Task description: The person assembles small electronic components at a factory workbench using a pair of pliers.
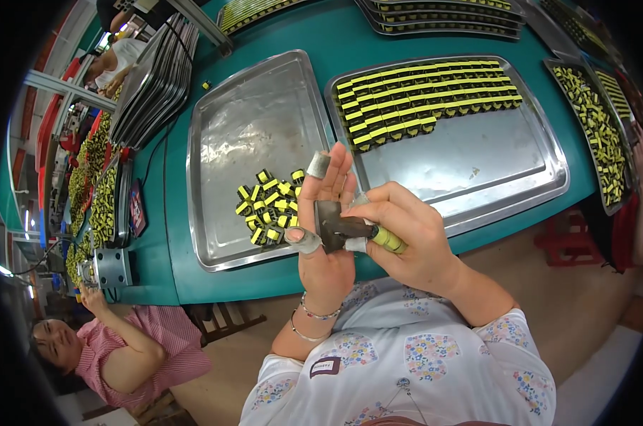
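a: what takes up the most room?
b: the green worktable (pixel 222 284), running across behind both hands.
a: and on it?
b: two large metal trays side by side. the right tray (pixel 470 177) bears neat rows of yellow-and-black blocks (pixel 428 92) along its far part, its near part bare. the left tray (pixel 257 121) has a loose pile of the same blocks (pixel 268 206) by its near right side.
a: how are the hands?
b: the left hand (pixel 328 270) is opened out, palm up, fingers reaching away from the body, thumb out to the left. the right hand (pixel 414 238) is closed around a tool, pinching its stem.
a: which tool, and where?
b: a dark t-shaped tool (pixel 346 227), over the near edge of the table, between the hands. its broad head lies against the left palm; it seems t-shaped, though fingers cover part of it.
a: which way does it point?
b: head to the left. the long axis runs rightward and slightly toward the body, ending in a yellow-green grip (pixel 387 240) within the right hand.
a: anything smaller?
b: pale fingertip wraps (pixel 319 165) on both hands.
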`<action>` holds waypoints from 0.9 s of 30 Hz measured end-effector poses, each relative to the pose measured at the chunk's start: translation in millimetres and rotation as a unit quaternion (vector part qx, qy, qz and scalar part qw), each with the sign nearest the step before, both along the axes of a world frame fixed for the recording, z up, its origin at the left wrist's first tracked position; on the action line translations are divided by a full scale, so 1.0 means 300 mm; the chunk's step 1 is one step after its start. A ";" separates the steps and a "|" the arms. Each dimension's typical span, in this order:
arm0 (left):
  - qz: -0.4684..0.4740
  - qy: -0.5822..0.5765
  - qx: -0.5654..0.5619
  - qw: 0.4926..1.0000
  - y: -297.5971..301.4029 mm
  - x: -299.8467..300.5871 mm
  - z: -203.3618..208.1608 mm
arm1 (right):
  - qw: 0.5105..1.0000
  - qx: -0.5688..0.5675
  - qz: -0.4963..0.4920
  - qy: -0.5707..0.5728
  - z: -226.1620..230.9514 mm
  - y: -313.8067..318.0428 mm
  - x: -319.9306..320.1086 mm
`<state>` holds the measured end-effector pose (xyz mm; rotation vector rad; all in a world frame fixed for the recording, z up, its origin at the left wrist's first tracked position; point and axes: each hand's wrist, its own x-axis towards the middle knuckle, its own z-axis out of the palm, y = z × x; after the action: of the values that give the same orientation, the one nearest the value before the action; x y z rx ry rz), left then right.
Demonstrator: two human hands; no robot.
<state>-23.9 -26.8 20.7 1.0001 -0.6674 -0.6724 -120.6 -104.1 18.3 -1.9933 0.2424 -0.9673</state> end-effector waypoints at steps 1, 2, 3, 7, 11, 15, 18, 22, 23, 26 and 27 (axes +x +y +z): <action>0.000 0.000 0.000 1.000 0.004 0.003 -0.005 | 1.000 0.014 0.001 -0.003 -0.001 -0.001 0.002; -0.006 -0.013 -0.005 1.000 0.009 0.006 -0.013 | 1.000 0.027 0.001 -0.005 -0.003 -0.001 0.002; -0.013 -0.026 -0.009 1.000 0.013 0.008 -0.019 | 1.000 0.028 0.001 -0.004 -0.007 -0.002 0.001; -0.022 -0.026 -0.008 0.999 0.014 0.010 -0.024 | 1.000 0.023 0.012 -0.002 -0.009 0.002 -0.002; -0.030 -0.016 0.002 0.999 0.021 0.007 -0.015 | 1.000 0.001 0.000 0.008 0.003 0.015 -0.003; -0.060 -0.026 0.005 0.998 0.021 0.020 -0.035 | 1.000 0.022 -0.011 -0.008 -0.019 0.010 0.010; -0.060 -0.025 -0.007 0.998 0.016 0.020 -0.043 | 0.999 0.029 -0.035 -0.017 -0.021 0.007 0.017; -0.062 -0.019 0.012 0.998 -0.006 0.014 -0.037 | 0.999 0.041 -0.015 -0.020 -0.024 -0.014 0.013; -0.066 -0.013 0.014 0.998 -0.012 0.013 -0.023 | 0.999 0.029 -0.009 -0.024 -0.018 -0.019 0.012; -0.065 -0.037 0.009 0.997 -0.021 0.030 -0.028 | 1.000 0.027 -0.006 -0.005 0.010 -0.032 0.025; -0.065 -0.060 0.009 0.996 -0.019 0.038 -0.033 | 1.000 0.016 0.006 -0.014 0.014 -0.032 0.023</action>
<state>-12.5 -32.5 10.9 1.0257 -0.8387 -0.7368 -113.9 -113.8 22.5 -1.9483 0.2295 -0.9762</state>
